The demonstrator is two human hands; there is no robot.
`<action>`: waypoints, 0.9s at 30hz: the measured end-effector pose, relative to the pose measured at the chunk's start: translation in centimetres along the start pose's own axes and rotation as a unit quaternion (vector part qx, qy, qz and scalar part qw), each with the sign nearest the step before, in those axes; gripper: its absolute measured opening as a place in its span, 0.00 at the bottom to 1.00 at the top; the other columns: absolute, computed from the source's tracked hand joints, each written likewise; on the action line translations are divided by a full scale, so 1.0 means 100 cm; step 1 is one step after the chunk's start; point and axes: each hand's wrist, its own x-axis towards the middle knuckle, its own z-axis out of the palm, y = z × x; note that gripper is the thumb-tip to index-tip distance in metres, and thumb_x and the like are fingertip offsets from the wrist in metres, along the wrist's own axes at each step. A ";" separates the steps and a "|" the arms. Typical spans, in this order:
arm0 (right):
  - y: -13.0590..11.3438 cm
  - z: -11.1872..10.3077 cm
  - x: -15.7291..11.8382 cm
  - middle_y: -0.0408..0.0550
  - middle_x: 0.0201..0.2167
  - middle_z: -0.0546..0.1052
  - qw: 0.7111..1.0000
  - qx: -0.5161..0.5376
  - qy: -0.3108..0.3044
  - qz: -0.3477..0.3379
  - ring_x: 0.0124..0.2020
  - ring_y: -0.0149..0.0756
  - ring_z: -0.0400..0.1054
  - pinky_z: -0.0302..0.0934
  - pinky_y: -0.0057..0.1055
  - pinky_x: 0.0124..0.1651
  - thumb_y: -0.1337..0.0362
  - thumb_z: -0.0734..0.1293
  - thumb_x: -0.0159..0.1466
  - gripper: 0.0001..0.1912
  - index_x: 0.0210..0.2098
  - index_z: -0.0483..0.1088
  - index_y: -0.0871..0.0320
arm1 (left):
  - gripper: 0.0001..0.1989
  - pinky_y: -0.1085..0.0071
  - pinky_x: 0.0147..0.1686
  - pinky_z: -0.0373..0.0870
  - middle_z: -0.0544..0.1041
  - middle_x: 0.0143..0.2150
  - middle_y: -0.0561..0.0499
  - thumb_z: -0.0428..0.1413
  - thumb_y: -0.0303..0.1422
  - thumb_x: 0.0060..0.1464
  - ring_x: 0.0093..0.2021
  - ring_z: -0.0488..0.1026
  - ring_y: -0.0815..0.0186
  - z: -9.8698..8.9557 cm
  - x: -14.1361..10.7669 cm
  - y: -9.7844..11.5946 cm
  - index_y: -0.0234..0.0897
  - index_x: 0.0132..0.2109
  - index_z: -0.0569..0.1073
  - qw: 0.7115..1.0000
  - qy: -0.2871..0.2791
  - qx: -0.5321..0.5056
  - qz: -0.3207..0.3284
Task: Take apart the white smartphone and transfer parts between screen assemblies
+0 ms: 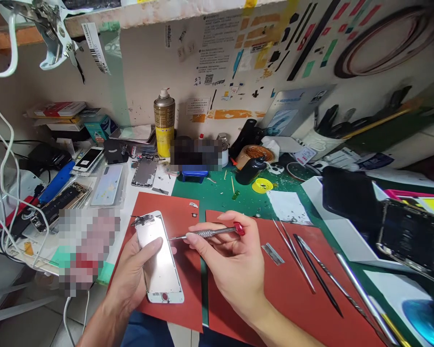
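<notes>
A white phone screen assembly (166, 277), its shiny metal back facing up, is gripped in my left hand (132, 270), with the thumb lying across the metal. Its round button part is at the lower end, and a dark flex part sits at the top. My right hand (235, 265) holds a thin screwdriver (210, 233) with a red cap between thumb and fingers. The screwdriver's tip points left, at the right edge of the screen assembly; whether it touches is too small to tell. Beneath both hands lie red mats (188, 299).
Tweezers (292, 250), a black pry tool (320, 277) and metal tools lie at the right. Behind stand a spray can (164, 125), a black bottle (250, 169) and a yellow lid (262, 185). Phone parts (144, 171) and white cables (12, 193) are at the left.
</notes>
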 end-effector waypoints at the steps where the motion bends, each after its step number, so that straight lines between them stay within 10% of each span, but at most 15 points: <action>1: 0.000 0.000 0.000 0.41 0.36 0.86 1.000 -0.003 0.002 -0.001 0.34 0.35 0.83 0.79 0.31 0.39 0.67 0.78 0.64 0.24 0.49 0.62 0.48 | 0.23 0.74 0.31 0.79 0.85 0.35 0.44 0.76 0.34 0.48 0.33 0.83 0.61 -0.001 0.000 -0.001 0.34 0.49 0.78 1.000 0.000 0.000 0.001; 10: -0.003 -0.002 0.002 0.44 0.37 0.85 0.999 -0.019 -0.020 -0.036 0.38 0.38 0.82 0.78 0.33 0.41 0.64 0.78 0.64 0.19 0.43 0.64 0.49 | 0.23 0.74 0.31 0.79 0.85 0.34 0.45 0.77 0.34 0.44 0.33 0.84 0.60 -0.002 0.001 0.000 0.35 0.45 0.78 1.000 0.027 -0.001 0.007; 16: -0.005 -0.008 0.005 0.37 0.20 0.74 0.994 -0.103 0.033 0.025 0.18 0.31 0.69 0.61 0.25 0.19 0.55 0.78 0.64 0.20 0.33 0.63 0.52 | 0.26 0.73 0.29 0.80 0.85 0.33 0.48 0.77 0.34 0.44 0.33 0.84 0.59 -0.003 0.000 -0.002 0.37 0.48 0.77 1.000 0.018 0.003 0.016; 27: 0.000 -0.012 0.016 0.39 0.26 0.75 0.997 -0.049 -0.045 0.029 0.23 0.31 0.69 0.64 0.27 0.27 0.54 0.74 0.68 0.16 0.36 0.62 0.51 | 0.29 0.72 0.30 0.81 0.85 0.37 0.49 0.76 0.33 0.45 0.35 0.84 0.59 0.000 0.001 -0.001 0.38 0.53 0.75 0.999 0.027 0.010 0.035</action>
